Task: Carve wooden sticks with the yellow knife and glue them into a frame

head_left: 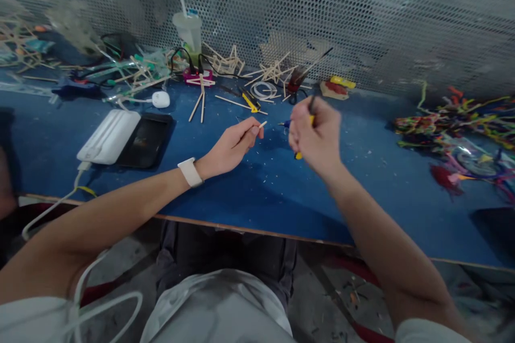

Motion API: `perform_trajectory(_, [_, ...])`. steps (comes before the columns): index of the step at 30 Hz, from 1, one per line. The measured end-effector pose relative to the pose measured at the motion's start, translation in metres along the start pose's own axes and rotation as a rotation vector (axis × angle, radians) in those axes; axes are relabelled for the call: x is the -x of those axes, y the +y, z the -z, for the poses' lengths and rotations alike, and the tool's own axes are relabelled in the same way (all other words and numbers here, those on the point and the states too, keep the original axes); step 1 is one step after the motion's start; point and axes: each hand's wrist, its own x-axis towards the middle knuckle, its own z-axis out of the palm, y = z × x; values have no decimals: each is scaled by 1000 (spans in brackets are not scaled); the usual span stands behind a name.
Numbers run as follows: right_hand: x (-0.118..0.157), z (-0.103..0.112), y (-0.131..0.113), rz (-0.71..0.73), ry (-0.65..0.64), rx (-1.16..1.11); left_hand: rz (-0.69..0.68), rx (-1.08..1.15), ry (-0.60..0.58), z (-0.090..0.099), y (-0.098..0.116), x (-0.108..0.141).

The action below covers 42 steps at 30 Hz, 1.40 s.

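My left hand (237, 142), with a white band on the wrist, is closed in a pinch over the blue table. Between its thumb and fingers is a short pale wooden stick (263, 125), its end poking out to the right. Just right of it, my right hand (316, 131) is curled around a pointed blue tool (286, 124) whose metal tip faces the stick, with a small gap between. Yellow and black parts also show in that fist; whether they belong to the same tool I cannot tell. Behind the hands lies a yellow utility knife (251, 102).
Stick structures (273, 72), a coil of clear tubing (263, 90) and a cup with a straw (189, 32) line the perforated metal panel (322, 5). A white power bank (108, 136) and a black phone (145, 139) lie left. Colourful pipe-cleaner-like strands (438, 126) are heaped right.
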Motion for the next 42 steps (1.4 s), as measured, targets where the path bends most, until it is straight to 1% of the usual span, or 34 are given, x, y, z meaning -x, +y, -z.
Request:
perform_trajectory(1, [-2, -7, 10, 15, 22, 2, 3, -15, 5, 0, -1, 0])
perform_trajectory(2, [-1, -13, 19, 27, 13, -15, 10, -26, 4, 0, -2, -1])
perform_trajectory(3, [1, -17, 26, 8, -23, -22, 19, -31, -2, -1, -3, -1])
perform_trajectory(5, [10, -20, 35, 22, -62, 18, 32, -31, -23, -1, -3, -1])
perform_trajectory(9, [25, -20, 32, 99, -123, 236, 27, -83, -55, -4, 4, 3])
perform_trajectory(11, [27, -20, 27, 117, -156, 286, 38, -112, -59, -5, 9, 5])
perform_trajectory(14, [24, -21, 24, 70, -212, 184, 29, -146, -97, -3, 16, 8])
perform_trajectory(17, [21, -20, 24, -7, -277, -10, -21, -219, -134, 1, 20, 6])
perform_trajectory(20, [20, -20, 26, -33, -323, -134, -73, -303, -141, 3, 20, 4])
perform_trajectory(24, [21, -22, 28, -62, -279, -183, -92, -360, -130, 4, 19, 2])
perform_trajectory(30, [22, -24, 31, -64, -219, -161, -73, -410, -144, 6, 14, 2])
perform_trajectory(33, [20, -24, 29, -91, -220, -168, -48, -421, -145, 6, 13, 1])
perform_trajectory(37, [19, -24, 26, -139, -247, -230, -24, -377, -118, 4, 14, 2])
perform_trajectory(42, [20, -26, 27, -172, -234, -254, 16, -226, -69, -3, 12, 4])
